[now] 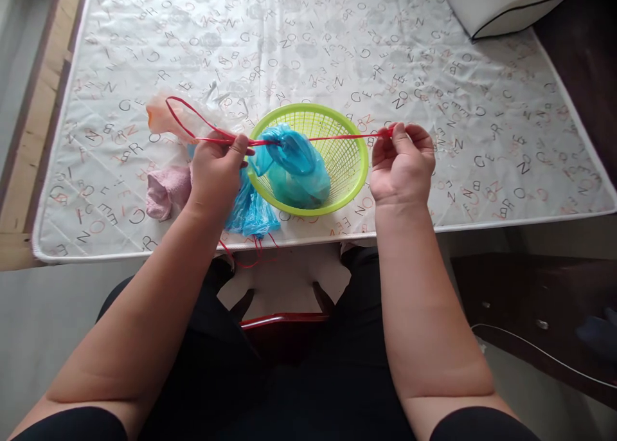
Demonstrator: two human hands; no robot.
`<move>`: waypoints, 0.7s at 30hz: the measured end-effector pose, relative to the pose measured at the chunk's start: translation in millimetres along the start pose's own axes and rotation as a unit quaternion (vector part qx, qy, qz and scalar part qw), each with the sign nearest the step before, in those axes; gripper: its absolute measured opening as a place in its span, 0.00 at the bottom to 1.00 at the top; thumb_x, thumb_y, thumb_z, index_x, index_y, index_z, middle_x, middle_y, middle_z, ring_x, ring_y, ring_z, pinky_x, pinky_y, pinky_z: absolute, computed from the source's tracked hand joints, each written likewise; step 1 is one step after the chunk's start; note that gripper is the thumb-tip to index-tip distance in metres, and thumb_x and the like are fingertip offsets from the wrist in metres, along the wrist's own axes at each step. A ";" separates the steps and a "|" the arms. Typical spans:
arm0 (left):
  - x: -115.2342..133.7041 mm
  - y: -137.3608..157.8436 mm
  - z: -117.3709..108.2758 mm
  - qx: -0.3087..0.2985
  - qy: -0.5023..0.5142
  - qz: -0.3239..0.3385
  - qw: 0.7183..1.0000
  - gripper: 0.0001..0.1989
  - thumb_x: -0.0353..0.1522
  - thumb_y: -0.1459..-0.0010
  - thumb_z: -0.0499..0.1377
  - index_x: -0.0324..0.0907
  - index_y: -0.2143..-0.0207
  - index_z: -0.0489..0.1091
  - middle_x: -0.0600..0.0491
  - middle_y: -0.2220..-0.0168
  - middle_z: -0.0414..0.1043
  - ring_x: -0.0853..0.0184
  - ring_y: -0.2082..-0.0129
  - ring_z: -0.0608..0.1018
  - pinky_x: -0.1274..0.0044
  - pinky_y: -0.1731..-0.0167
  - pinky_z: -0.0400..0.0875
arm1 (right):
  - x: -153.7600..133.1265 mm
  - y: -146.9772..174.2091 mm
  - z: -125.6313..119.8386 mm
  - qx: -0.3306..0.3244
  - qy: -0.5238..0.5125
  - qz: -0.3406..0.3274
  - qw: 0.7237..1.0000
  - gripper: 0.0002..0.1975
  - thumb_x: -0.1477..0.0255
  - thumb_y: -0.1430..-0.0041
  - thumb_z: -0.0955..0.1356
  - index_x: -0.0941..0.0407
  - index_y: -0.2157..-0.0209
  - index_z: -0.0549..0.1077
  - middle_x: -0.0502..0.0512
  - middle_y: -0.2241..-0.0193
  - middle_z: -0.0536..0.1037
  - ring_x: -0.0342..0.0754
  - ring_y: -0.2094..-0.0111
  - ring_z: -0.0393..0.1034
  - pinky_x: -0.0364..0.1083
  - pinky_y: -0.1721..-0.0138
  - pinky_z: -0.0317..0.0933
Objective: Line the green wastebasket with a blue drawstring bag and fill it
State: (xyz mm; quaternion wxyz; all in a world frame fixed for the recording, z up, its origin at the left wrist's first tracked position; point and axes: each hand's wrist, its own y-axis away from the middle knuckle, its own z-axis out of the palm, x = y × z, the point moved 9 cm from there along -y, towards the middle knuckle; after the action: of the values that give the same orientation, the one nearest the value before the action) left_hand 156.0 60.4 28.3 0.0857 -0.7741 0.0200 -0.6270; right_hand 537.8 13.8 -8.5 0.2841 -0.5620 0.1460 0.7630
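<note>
Letter-printed tablecloth (308, 49), green basket (364, 164) holding blue bag (301, 174), left fingers (238, 147) and right fingers (402, 139) pinched closed on red string (344, 136)

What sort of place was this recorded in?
Likely a room in a home, though little of it shows: the white letter-print cover, the lime-green mesh basket and the crumpled pink cloth all look like everyday household things.

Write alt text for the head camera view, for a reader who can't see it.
A person's left hand and right hand hold a red string stretched to either side of the gathered top of a blue plastic bag in a lime-green mesh basket. A pink cloth lies left of the basket on a letter-patterned tablecloth.
</note>
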 end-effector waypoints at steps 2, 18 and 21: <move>-2.7 0.3 -2.0 0.003 0.012 0.001 1.000 0.20 0.50 0.36 0.72 0.47 0.67 0.73 0.53 0.72 0.79 0.66 0.69 0.83 0.76 0.70 0.77 | -6.6 -0.3 2.8 -0.017 0.002 -0.011 1.000 0.13 0.56 0.32 0.74 0.49 0.56 0.75 0.51 0.52 0.81 0.52 0.45 0.82 0.51 0.53 0.80; 7.3 -2.8 10.2 -0.043 0.122 -0.005 0.992 0.25 0.59 0.42 0.71 0.52 0.65 0.72 0.52 0.66 0.82 0.62 0.68 0.85 0.68 0.72 0.81 | -59.5 60.5 78.6 -0.204 0.180 0.006 0.962 0.16 0.49 0.36 0.76 0.45 0.56 0.80 0.52 0.61 0.79 0.46 0.67 0.69 0.48 0.67 0.67; 6.5 -4.9 7.1 -0.049 0.122 0.000 0.991 0.25 0.60 0.41 0.71 0.50 0.65 0.74 0.52 0.67 0.81 0.63 0.69 0.84 0.69 0.73 0.78 | -49.8 73.8 93.0 -0.302 0.262 0.032 0.916 0.18 0.51 0.43 0.81 0.49 0.61 0.83 0.53 0.63 0.81 0.50 0.60 0.74 0.50 0.59 0.69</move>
State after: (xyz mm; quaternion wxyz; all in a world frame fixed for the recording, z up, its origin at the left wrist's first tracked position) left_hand 163.9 65.0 33.9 0.0445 -0.6950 0.0610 -0.7151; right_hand 431.9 -7.9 61.6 0.0282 -0.7961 -0.0044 0.6045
